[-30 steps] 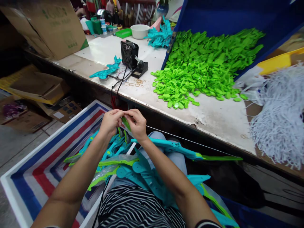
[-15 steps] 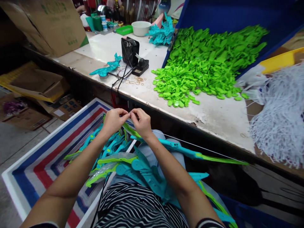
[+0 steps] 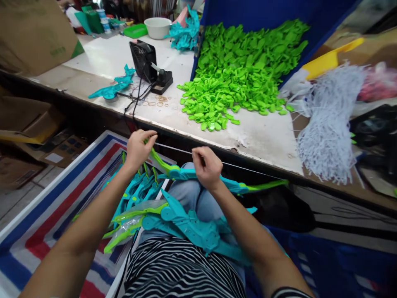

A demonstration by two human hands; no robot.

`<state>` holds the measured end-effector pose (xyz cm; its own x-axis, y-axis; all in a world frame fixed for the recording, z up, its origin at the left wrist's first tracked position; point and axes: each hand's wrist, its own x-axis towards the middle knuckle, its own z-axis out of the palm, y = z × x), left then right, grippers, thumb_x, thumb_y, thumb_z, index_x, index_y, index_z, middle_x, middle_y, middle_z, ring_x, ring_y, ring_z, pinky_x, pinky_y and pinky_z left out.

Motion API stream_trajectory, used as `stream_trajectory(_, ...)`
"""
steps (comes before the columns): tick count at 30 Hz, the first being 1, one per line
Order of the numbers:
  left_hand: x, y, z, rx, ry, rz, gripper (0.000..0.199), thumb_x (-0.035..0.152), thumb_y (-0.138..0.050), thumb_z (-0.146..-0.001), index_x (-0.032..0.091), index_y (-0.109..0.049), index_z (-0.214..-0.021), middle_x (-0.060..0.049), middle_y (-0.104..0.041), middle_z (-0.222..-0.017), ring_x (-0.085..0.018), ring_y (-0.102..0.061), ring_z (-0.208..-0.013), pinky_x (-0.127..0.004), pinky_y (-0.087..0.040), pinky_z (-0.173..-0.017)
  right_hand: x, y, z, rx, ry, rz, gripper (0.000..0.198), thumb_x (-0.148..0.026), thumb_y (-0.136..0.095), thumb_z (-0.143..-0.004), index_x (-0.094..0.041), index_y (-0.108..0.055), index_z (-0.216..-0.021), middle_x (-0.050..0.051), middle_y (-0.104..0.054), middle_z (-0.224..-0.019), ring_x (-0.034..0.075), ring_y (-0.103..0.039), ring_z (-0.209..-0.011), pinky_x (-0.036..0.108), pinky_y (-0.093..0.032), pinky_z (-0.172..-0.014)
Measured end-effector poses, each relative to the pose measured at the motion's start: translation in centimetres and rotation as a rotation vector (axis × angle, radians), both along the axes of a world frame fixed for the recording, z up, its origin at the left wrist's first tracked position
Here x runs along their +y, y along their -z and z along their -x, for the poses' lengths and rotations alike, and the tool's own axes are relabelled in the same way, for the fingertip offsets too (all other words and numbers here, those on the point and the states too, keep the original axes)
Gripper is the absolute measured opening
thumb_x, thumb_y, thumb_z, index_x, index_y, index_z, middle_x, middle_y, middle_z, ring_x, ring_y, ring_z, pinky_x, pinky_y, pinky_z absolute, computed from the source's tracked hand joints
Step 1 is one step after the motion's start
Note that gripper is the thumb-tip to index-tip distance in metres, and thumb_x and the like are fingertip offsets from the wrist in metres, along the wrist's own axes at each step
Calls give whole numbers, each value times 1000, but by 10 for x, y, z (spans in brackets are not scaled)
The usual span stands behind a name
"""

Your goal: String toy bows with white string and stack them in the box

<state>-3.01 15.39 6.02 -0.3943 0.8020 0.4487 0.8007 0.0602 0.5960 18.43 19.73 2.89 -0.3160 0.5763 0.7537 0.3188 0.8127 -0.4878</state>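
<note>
A toy bow (image 3: 176, 173) in teal and lime green lies across my knees, with a white string (image 3: 245, 168) stretched between its tips. My left hand (image 3: 139, 150) is closed round the bow's left green tip, thumb and forefinger at the string's end. Further right, my right hand (image 3: 207, 167) is curled shut at the string, which runs into its fingers and comes out beyond them. More teal bow pieces (image 3: 195, 227) with green limbs rest on my lap, partly in clear plastic. Several similar bows (image 3: 136, 192) lie in the striped-lined crate (image 3: 18, 221) at my left.
On the worktable (image 3: 269, 138) are a heap of green parts (image 3: 229, 78) spilling from a blue bin (image 3: 248, 14), a bundle of white strings (image 3: 328, 124), a small black fan (image 3: 144, 60), rubber bands (image 3: 159, 100) and a teal piece (image 3: 113, 87). A cardboard box (image 3: 34, 37) stands at the left.
My hands were together at the bow's left tip. Now my right hand has moved right along the string, while my left stays at the tip. The view has shifted right.
</note>
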Motion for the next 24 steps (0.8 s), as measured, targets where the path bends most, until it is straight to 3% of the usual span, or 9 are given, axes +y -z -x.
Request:
stream_trajectory(2, -1, 2, -10, 103, -25, -118, 25, 31, -57, -81, 16, -70, -96, -11, -66, -97, -25, -56, -98, -39, -41, -90, -4, 9, -42, -109, 32, 39, 15, -24, -47, -91, -21, -62, -87, 4, -66, -78, 15, -61, -69, 29, -49, -66)
stream_trajectory(4, -2, 10, -32, 131, 143, -123, 25, 29, -53, -84, 18, -68, -101, -11, -64, -103, -25, -55, -104, -40, -40, -95, -1, 19, -78, -166, 160, 114, 17, -26, -47, -91, -22, -63, -86, 5, -67, -78, 17, -62, -69, 30, -50, -65)
stream_trajectory(7, 7, 33, -82, 123, 606, 150, 28, 29, -51, -87, 19, -65, -108, -10, -64, -109, -22, -56, -105, -35, -43, -94, 24, 24, -107, -193, 380, 176, 21, -30, -45, -91, -21, -64, -87, 7, -67, -81, 20, -61, -75, 35, -50, -71)
stream_trajectory(9, 22, 50, -116, 160, 737, 412, 39, 31, -55, -85, 16, -58, -120, -13, -60, -120, -24, -54, -112, -35, -43, -96, 57, 21, -110, -260, 426, 192, 21, -28, -46, -89, -20, -66, -87, 9, -67, -86, 24, -60, -85, 39, -48, -80)
stream_trajectory(12, 48, 67, -148, 294, 746, 687, 51, 37, -59, -82, 11, -54, -126, -18, -56, -123, -30, -50, -116, -40, -42, -95, 115, 14, -95, -375, 409, 238, 19, -24, -52, -85, -17, -67, -94, 12, -65, -101, 28, -55, -101, 44, -42, -93)
stream_trajectory(16, 72, 71, -155, 379, 741, 807, 55, 55, -64, -74, 16, -62, -114, -16, -54, -119, -33, -49, -114, -41, -42, -93, 169, 11, -69, -495, 401, 342, 28, -21, -57, -81, -13, -65, -106, 16, -63, -110, 29, -52, -108, 46, -39, -97)
stream_trajectory(20, 75, 72, -150, 267, 736, 908, 66, 57, -65, -72, 18, -53, -124, -14, -57, -118, -30, -51, -114, -39, -43, -92, 178, 14, -65, -523, 475, 415, 38, -8, -45, -82, -11, -61, -116, 15, -66, -108, 27, -56, -102, 42, -42, -93)
stream_trajectory(22, 71, 75, -151, 253, 753, 895, 69, 54, -67, -71, 16, -50, -127, -14, -59, -119, -30, -53, -113, -39, -42, -92, 177, 10, -78, -504, 502, 417, 45, -4, -41, -81, -11, -58, -121, 13, -67, -109, 25, -59, -100, 39, -44, -90)
stream_trajectory(24, 66, 77, -155, 278, 753, 856, 64, 50, -67, -72, 16, -54, -124, -14, -61, -118, -31, -55, -112, -38, -43, -91, 180, 1, -101, -558, 447, 408, 40, -4, -43, -79, -12, -64, -112, 12, -68, -106, 24, -60, -97, 35, -45, -88)
